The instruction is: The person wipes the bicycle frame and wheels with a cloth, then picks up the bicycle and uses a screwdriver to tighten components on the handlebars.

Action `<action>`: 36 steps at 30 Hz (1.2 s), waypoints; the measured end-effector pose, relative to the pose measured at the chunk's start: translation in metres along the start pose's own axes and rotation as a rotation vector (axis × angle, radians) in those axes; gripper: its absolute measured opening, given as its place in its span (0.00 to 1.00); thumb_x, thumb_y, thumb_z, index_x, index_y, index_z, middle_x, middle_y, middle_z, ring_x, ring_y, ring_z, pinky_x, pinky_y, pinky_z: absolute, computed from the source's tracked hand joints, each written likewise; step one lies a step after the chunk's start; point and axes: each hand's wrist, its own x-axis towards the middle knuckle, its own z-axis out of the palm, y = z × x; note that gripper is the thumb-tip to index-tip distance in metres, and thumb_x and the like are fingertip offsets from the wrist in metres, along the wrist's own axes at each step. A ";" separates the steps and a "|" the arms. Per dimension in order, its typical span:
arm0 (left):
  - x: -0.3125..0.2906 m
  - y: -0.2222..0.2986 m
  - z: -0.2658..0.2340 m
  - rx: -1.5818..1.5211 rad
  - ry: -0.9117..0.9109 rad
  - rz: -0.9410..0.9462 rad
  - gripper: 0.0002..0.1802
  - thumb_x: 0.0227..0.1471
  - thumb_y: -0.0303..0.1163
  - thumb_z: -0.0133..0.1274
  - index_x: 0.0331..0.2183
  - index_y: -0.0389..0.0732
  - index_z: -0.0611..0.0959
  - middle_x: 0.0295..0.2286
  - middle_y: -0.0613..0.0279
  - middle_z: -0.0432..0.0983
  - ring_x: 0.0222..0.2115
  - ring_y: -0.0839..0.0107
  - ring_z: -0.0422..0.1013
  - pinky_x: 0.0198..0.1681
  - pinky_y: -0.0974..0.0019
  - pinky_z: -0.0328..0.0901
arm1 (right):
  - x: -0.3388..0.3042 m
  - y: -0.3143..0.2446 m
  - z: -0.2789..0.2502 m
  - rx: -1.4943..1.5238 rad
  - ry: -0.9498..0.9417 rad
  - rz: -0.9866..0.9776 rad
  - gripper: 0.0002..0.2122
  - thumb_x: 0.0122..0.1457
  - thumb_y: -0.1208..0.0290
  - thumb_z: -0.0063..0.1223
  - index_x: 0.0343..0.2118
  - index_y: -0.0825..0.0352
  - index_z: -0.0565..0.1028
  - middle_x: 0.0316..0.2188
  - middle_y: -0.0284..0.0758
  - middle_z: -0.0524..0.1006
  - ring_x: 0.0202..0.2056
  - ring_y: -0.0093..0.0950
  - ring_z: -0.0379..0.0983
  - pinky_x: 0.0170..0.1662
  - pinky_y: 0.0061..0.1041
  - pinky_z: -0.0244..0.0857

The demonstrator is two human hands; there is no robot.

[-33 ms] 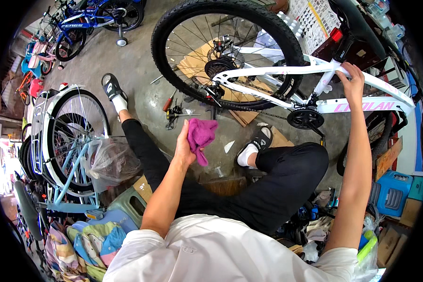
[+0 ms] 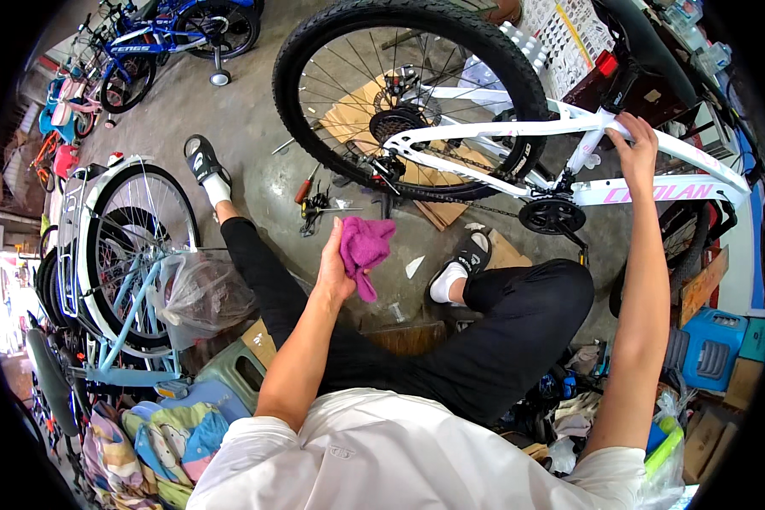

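Note:
My left hand (image 2: 335, 262) is raised in front of me and grips a crumpled magenta rag (image 2: 367, 246). My right hand (image 2: 635, 144) reaches far forward and is closed around a tube of a white bicycle frame (image 2: 501, 129). The bicycle stands across the floor, its black-tyred rear wheel (image 2: 314, 127) to the left of that hand. Its chain and black crank (image 2: 552, 215) hang below the frame. The rag is apart from the bicycle, below the rear hub. I sit with my legs in black trousers (image 2: 518, 314) stretched toward the wheel.
Hand tools (image 2: 319, 204) and flat cardboard (image 2: 438, 208) lie on the concrete floor under the wheel. A light-blue bicycle (image 2: 119, 255) with a clear plastic bag (image 2: 204, 293) stands close on my left. More bicycles (image 2: 170, 34) are at the far left, and a blue crate (image 2: 705, 344) at right.

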 end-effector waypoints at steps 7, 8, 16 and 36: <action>0.028 -0.015 0.058 -0.063 -0.144 -0.021 0.24 0.63 0.55 0.55 0.49 0.47 0.81 0.44 0.57 0.82 0.44 0.61 0.79 0.45 0.57 0.75 | -0.022 0.032 -0.002 0.022 0.131 -0.064 0.16 0.52 0.66 0.69 0.44 0.63 0.84 0.49 0.36 0.83 0.55 0.43 0.74 0.60 0.42 0.66; 0.017 -0.007 0.096 0.001 -0.102 -0.014 0.24 0.64 0.54 0.54 0.49 0.46 0.81 0.46 0.54 0.82 0.44 0.60 0.79 0.46 0.55 0.75 | -0.022 0.025 -0.001 0.051 0.144 -0.083 0.16 0.51 0.66 0.70 0.43 0.63 0.84 0.49 0.37 0.83 0.54 0.43 0.75 0.59 0.42 0.68; 0.078 -0.002 0.193 -0.138 -0.451 -0.068 0.22 0.68 0.50 0.45 0.49 0.42 0.79 0.47 0.51 0.80 0.45 0.57 0.77 0.35 0.61 0.76 | -0.018 -0.019 -0.016 0.076 0.176 0.038 0.17 0.51 0.62 0.70 0.45 0.55 0.85 0.52 0.27 0.81 0.63 0.40 0.67 0.58 0.46 0.67; 0.125 0.000 0.248 -0.169 -0.230 -0.173 0.20 0.68 0.54 0.45 0.46 0.52 0.80 0.37 0.67 0.81 0.32 0.71 0.76 0.19 0.72 0.65 | -0.003 -0.044 0.037 1.917 0.728 0.880 0.33 0.65 0.50 0.61 0.59 0.72 0.62 0.57 0.47 0.71 0.58 0.44 0.72 0.65 0.42 0.64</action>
